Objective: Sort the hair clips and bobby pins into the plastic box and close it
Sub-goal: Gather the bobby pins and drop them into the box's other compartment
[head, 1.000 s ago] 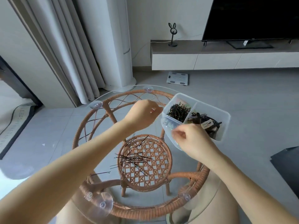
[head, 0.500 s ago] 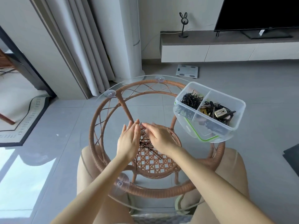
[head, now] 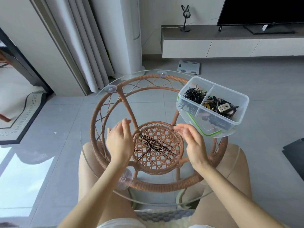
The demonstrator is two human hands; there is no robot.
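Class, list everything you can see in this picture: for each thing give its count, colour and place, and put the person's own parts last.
Glass table: one, clear top on brown wicker frame, centre.
Plastic box: one, clear, two compartments, table's right edge, open.
Lid: one, clear with green seal, under the box.
Bobby pins: loose pile, dark brown, on the glass between the hands; black ones in the box's left compartment.
Hair clips: several, black and cream, right compartment.
Television: one, black, top right.
Scale: one, white, on the floor.
Left hand: open, empty.
Right hand: open, empty.
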